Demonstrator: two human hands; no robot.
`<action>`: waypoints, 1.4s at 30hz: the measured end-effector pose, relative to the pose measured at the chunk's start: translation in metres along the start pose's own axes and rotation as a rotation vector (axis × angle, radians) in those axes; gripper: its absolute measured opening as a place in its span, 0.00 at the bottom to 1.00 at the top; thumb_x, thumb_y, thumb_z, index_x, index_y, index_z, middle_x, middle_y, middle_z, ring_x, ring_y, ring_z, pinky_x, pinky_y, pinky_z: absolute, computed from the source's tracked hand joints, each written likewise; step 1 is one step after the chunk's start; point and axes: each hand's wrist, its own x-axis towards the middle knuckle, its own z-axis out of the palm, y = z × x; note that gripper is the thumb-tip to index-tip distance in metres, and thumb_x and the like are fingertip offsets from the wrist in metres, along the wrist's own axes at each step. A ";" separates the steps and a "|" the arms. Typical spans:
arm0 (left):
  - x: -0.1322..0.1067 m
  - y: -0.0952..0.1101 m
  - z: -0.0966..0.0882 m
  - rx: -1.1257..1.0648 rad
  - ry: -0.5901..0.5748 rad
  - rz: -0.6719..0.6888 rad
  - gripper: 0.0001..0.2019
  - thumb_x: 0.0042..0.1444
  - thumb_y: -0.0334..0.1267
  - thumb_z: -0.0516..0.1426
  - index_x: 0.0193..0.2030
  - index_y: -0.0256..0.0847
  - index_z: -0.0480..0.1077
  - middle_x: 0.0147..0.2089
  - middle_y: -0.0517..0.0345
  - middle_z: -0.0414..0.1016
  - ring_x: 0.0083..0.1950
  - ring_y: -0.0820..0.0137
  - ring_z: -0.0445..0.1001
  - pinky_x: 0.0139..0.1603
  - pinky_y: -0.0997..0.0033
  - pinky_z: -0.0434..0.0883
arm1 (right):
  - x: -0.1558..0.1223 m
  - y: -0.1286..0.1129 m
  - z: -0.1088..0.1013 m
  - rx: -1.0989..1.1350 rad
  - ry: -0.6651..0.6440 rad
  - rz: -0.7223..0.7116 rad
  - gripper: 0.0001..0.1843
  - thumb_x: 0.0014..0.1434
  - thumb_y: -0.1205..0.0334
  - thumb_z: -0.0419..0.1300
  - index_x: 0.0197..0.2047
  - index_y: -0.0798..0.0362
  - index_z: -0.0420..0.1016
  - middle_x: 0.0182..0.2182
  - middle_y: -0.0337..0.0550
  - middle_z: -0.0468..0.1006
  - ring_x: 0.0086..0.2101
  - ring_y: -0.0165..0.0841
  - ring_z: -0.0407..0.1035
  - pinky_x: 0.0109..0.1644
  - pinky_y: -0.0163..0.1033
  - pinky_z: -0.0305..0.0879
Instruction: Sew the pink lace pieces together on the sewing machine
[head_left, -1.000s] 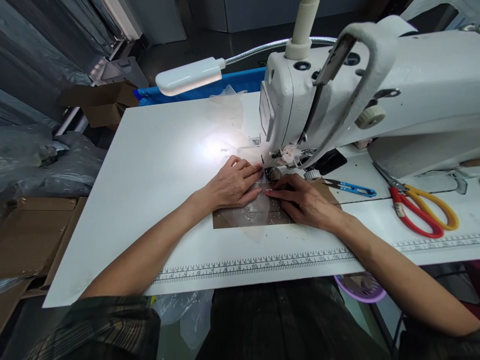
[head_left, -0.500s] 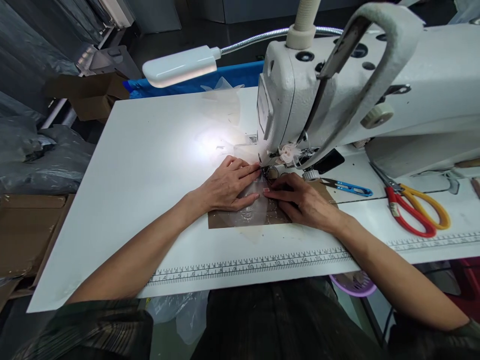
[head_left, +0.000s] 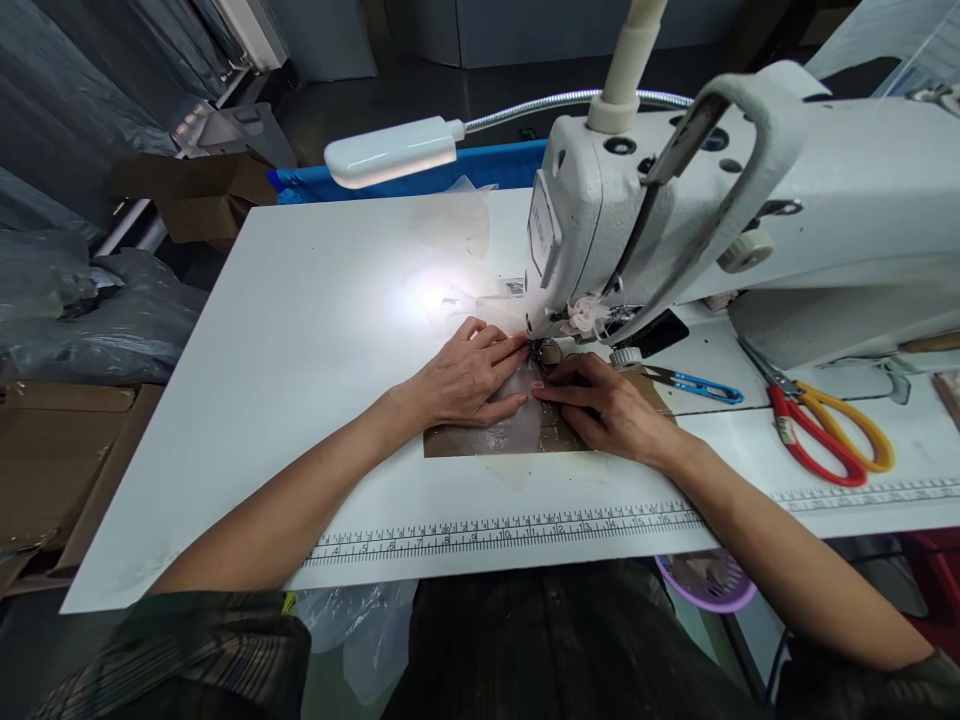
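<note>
Head view: barely shifted, apparently steadying sheer cloth (head_left: 520,432). Spread-fingered with left hand (head_left: 471,376); cannot tell if pinching with right hand (head_left: 611,405).

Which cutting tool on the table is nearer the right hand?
The blue-handled snips, whose blades point toward the right hand; the red-and-yellow scissors lie farther right.

Workshop, for sewing. Contains one sewing machine (head_left: 574,215), white, set on a white table (head_left: 300,300) with a ruler (head_left: 502,537) along the near edge. Includes lamp (head_left: 394,153) on flexible metal neck, lit; snips (head_left: 701,387), blue; scissors (head_left: 821,440), red and yellow handles. Also counts cartons (head_left: 56,455) and plastic bags (head_left: 112,325) at left, purple basket (head_left: 709,604) below table edge.
</note>
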 end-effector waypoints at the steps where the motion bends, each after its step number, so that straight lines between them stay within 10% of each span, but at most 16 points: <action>1: 0.000 0.001 0.000 0.004 0.011 0.006 0.26 0.64 0.47 0.50 0.62 0.29 0.65 0.61 0.36 0.69 0.56 0.50 0.67 0.57 0.47 0.59 | 0.000 0.000 0.000 0.005 0.004 0.001 0.17 0.63 0.69 0.54 0.48 0.49 0.81 0.45 0.51 0.75 0.47 0.40 0.71 0.54 0.51 0.72; 21: -0.004 0.002 0.013 0.109 0.363 0.277 0.10 0.64 0.40 0.55 0.41 0.36 0.74 0.44 0.52 0.80 0.39 0.66 0.75 0.40 0.64 0.69 | -0.001 0.004 0.000 -0.023 0.010 -0.053 0.18 0.63 0.69 0.53 0.51 0.48 0.80 0.45 0.50 0.74 0.47 0.41 0.70 0.52 0.53 0.72; 42: -0.001 0.003 -0.001 0.168 0.123 0.030 0.19 0.65 0.48 0.52 0.52 0.35 0.74 0.54 0.45 0.76 0.45 0.59 0.73 0.45 0.56 0.69 | -0.003 0.006 0.006 -0.078 0.020 -0.032 0.21 0.65 0.67 0.51 0.58 0.51 0.73 0.47 0.54 0.70 0.49 0.44 0.67 0.54 0.54 0.72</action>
